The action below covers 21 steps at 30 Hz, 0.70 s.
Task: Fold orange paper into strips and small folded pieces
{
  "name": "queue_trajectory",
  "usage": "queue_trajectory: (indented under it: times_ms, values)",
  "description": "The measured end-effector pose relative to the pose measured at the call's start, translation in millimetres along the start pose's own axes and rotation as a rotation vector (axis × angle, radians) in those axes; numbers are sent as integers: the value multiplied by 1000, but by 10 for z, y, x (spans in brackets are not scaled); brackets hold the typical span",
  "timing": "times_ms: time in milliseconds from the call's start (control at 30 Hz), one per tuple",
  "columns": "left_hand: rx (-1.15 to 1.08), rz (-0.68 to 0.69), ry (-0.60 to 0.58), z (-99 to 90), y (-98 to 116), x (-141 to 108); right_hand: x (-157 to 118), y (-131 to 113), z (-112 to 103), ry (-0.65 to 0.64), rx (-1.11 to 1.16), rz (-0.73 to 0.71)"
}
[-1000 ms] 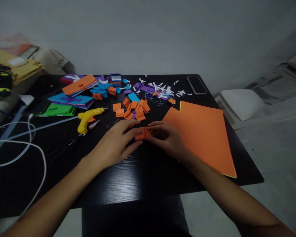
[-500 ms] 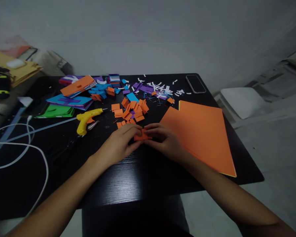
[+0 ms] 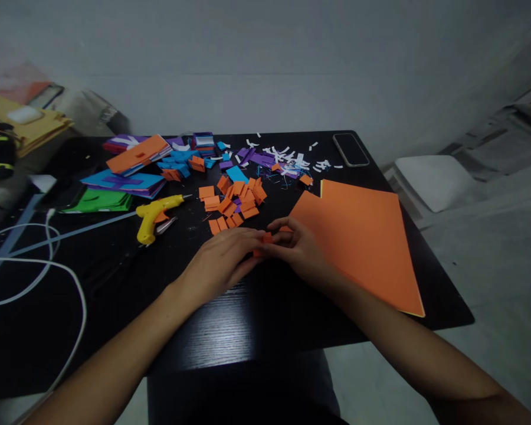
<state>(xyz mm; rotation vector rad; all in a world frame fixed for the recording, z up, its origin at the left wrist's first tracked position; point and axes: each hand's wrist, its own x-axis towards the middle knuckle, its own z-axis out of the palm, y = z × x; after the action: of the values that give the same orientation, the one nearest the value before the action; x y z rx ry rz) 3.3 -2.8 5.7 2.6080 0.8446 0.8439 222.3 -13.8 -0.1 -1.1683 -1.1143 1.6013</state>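
At black table (image 3: 283, 319), left hand (image 3: 223, 260) and right hand (image 3: 298, 251) together on small orange paper (image 3: 268, 238); bag (image 3: 82, 109) markings illegible.

- A phone (image 3: 351, 150) lies far right on the table (image 3: 292, 330).
- A white cable (image 3: 84, 307) loops across its left side.
- A white seat (image 3: 427, 183) stands right.

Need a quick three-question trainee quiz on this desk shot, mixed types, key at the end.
1. Which of the person's hands is nearer the yellow glue gun?
2. True or false: the phone lies farther from the person than the large orange sheets.
3. What colour is the small paper piece at the fingertips? A) green B) orange C) white

Key: 1. The left hand. 2. True. 3. B.
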Motion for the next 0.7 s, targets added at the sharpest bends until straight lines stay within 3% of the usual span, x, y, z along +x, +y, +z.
queue_trajectory:
  times_ms: [400,567,700]
  values:
    - [-1,21,17,30,50,-5,-12,6,5,-30,-47,-24]
    - [-7,-75,92,-115,-25,13,-12,62,14,58,-208,-274]
    - [-30,-224,110,-231,-154,-18,25,128,-49,105,-600,-531]
